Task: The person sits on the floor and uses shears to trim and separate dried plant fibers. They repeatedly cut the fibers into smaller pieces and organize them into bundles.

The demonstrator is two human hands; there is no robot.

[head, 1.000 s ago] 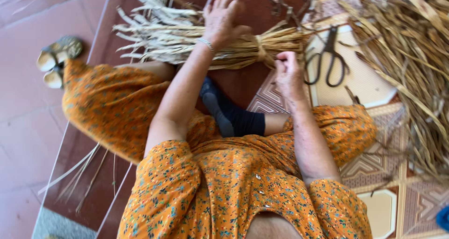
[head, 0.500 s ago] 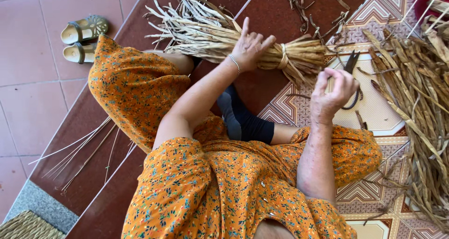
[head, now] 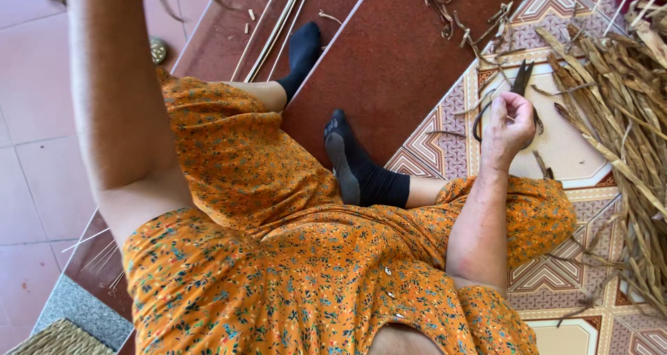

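Patterned floor tiles (head: 556,139) lay beneath as the right hand (head: 511,119) closed around the black scissors (head: 517,84), blades up, beside the dried reed pile (head: 625,119), while the raised left hand stayed out of frame.

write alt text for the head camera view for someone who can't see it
Seen from above, a person in an orange floral dress sits on a tiled floor, their right hand gripping dark scissors beside a pile of dried plant strips. The left arm rises out of the top of the frame, its hand unseen. Both feet wear black socks.
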